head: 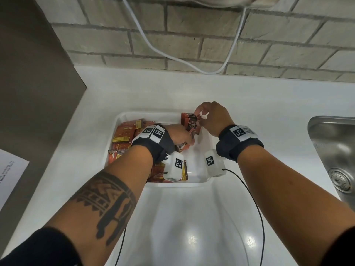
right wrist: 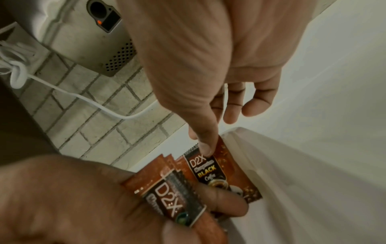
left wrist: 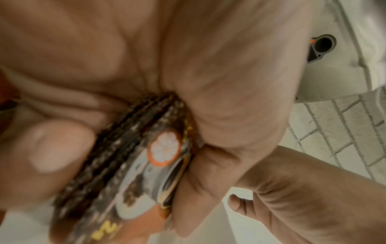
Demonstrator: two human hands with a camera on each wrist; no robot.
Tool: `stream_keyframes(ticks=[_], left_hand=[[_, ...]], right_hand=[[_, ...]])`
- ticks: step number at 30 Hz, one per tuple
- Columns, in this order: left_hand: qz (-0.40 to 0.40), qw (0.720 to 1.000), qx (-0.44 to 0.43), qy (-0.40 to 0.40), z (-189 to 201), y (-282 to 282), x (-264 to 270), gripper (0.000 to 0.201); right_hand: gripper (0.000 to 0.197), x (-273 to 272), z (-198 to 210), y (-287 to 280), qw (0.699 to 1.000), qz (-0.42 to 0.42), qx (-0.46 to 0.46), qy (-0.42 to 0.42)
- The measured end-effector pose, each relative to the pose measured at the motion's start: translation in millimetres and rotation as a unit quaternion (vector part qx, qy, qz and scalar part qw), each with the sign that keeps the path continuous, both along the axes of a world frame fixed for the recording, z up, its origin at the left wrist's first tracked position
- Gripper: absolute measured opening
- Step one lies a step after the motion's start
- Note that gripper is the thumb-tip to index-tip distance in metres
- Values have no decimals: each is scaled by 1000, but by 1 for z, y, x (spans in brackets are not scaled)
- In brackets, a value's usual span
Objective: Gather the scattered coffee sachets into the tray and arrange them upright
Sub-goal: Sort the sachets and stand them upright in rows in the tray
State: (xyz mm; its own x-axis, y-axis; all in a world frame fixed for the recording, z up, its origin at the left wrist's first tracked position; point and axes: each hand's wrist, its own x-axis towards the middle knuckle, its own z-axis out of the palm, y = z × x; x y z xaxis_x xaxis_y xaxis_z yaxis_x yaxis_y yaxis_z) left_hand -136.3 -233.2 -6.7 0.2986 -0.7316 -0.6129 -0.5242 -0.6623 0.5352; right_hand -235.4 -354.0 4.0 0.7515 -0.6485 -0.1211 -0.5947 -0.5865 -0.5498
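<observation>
A white tray [head: 151, 113] sits on the white counter. Several red and yellow coffee sachets [head: 124, 135] lie loose in its left half. My left hand [head: 189, 140] is in the middle of the tray and grips a bundle of sachets [left wrist: 129, 165] between thumb and fingers; the same bundle [right wrist: 173, 203] shows in the right wrist view. At the tray's far right corner stands a dark D2X black coffee sachet [head: 192, 123], leaning on the wall. My right hand [head: 198, 117] pinches its top edge, with the thumb [right wrist: 205, 147] on the front of the sachet [right wrist: 211, 173].
A steel sink [head: 334, 150] lies at the right edge of the counter. A white cable [head: 172, 56] hangs on the brick wall behind. A grey panel [head: 38, 73] borders the left, with a sheet of paper [head: 9, 173] below it. A grey appliance [right wrist: 100, 33] hangs above.
</observation>
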Motion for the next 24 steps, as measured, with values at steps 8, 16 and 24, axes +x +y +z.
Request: stream_keyframes(ticks=[8, 16, 24], left_hand=[[-1, 1000, -12, 10, 2, 2, 1, 38], [153, 963, -105, 197, 6, 21, 5, 33], [196, 871, -233, 385, 17, 37, 5, 49]], right_hand=[[29, -5, 4, -1, 1000, 0, 11, -17], [13, -17, 20, 8, 997, 8, 14, -82], [7, -22, 36, 13, 980, 51, 162, -99]])
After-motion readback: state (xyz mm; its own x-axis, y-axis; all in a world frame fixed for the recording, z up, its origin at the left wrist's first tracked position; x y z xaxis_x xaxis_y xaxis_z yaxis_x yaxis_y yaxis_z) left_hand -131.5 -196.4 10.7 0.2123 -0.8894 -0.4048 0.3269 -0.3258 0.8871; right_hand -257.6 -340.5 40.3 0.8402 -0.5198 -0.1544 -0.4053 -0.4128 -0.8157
